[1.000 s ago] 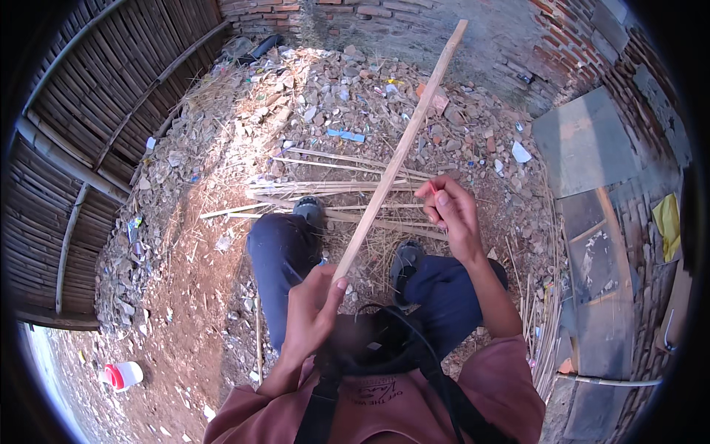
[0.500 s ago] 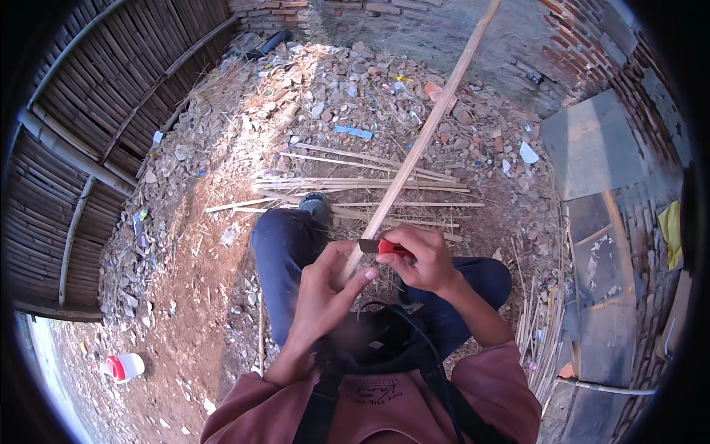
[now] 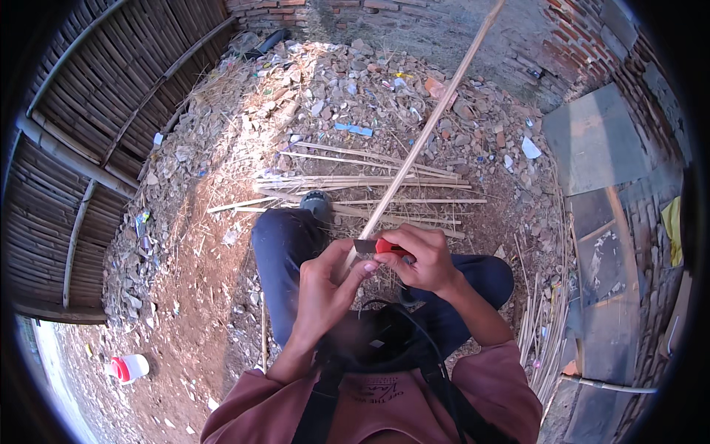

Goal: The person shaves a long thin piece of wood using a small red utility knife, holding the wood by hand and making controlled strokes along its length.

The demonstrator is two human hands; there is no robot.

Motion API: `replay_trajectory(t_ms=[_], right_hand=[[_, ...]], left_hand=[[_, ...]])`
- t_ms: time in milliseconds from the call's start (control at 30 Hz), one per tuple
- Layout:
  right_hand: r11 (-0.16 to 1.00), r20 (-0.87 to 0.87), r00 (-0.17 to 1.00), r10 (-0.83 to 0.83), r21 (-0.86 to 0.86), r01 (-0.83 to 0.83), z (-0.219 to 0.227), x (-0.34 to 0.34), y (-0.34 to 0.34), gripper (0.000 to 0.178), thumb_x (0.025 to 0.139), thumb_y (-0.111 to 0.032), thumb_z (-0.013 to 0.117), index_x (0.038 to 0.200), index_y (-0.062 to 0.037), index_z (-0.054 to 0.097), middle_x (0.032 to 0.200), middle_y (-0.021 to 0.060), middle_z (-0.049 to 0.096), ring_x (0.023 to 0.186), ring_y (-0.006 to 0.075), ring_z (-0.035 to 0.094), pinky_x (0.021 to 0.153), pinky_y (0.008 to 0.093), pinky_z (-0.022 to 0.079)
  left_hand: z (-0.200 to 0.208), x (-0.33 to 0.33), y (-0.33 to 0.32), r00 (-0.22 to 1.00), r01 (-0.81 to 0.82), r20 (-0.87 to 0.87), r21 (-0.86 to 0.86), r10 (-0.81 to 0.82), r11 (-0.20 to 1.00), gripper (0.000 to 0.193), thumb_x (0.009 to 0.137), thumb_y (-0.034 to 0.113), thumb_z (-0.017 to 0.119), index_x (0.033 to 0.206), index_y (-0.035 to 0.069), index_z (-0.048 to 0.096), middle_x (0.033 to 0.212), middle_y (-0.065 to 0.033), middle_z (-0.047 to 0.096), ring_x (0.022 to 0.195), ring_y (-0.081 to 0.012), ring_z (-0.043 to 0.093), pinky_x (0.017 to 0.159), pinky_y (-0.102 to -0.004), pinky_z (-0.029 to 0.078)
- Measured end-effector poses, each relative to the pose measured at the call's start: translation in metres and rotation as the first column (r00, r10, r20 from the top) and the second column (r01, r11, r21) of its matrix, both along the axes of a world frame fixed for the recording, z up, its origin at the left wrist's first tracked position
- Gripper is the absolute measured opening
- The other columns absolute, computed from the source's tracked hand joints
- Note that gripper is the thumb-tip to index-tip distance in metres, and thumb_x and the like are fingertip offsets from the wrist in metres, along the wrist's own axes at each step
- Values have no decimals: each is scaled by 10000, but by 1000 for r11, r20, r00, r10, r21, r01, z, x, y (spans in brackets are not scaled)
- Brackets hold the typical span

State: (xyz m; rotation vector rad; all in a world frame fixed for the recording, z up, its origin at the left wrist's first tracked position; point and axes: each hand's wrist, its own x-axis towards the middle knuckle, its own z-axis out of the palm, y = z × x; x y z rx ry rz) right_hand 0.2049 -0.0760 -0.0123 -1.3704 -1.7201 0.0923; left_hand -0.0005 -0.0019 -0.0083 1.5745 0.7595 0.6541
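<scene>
A long, pale bamboo strip (image 3: 421, 144) slants up and away to the far right from between my hands. My left hand (image 3: 325, 285) is closed around its near end, the thumb lying toward the blade. In my right hand (image 3: 423, 259) is a knife (image 3: 384, 248) with a red handle and a short, wide grey blade. The blade lies across the strip just above my left fingers, touching or very near it. Beyond my hands, several cut bamboo strips (image 3: 370, 182) lie crosswise on the ground by my shoe (image 3: 316, 203).
Stony rubble (image 3: 355, 89) covers the ground up to the brick wall (image 3: 414, 18). A bamboo-slat wall (image 3: 81, 148) stands at left, and a white container with a red lid (image 3: 127, 368) is at lower left. More thin strips (image 3: 543, 333) lie on the right, near grey panels (image 3: 599, 140).
The bamboo strip has turned so that a narrower side shows, and its far end has shifted slightly right. The knife and my right hand have moved slightly left.
</scene>
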Motion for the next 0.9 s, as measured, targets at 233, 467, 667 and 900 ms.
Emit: replay_trajectory(t_ms=[233, 467, 667, 900], right_hand=[[999, 3, 1000, -21, 26, 21, -1, 1, 0, 257, 906, -236, 839, 1093, -81, 759, 857, 49, 741, 687, 208, 742, 557, 338, 562], [998, 58, 998, -36, 59, 33, -4, 0, -1, 273, 914, -244, 828, 1117, -75, 758, 862, 51, 739, 677, 208, 741, 544, 335, 557], [996, 111, 992, -58, 74, 50, -4, 0, -1, 305, 908, -261, 831, 1139, -78, 758, 853, 46, 733, 664, 209, 737, 544, 335, 561], [998, 123, 991, -54, 40, 50, 0, -2, -2, 310, 910, -256, 832, 1143, -68, 752, 861, 61, 737, 676, 224, 743, 555, 344, 574]], left_hand=[[2, 3, -1, 1000, -21, 25, 89, 18, 996, 293, 979, 45, 781, 1253, -43, 728, 987, -14, 769, 883, -27, 630, 756, -212, 520], [2, 5, -3, 999, -39, -1, 109, 40, 993, 244, 983, 75, 786, 1205, -23, 758, 853, 18, 735, 786, -12, 593, 670, -216, 490], [7, 5, -6, 1000, -21, -13, 132, 23, 991, 209, 1026, 104, 737, 1197, -16, 734, 793, 14, 708, 745, -16, 591, 653, -226, 489], [4, 5, -5, 1000, 4, 30, 143, -9, 990, 154, 1062, 111, 684, 1145, -15, 710, 757, 5, 684, 695, -23, 585, 610, -230, 463]])
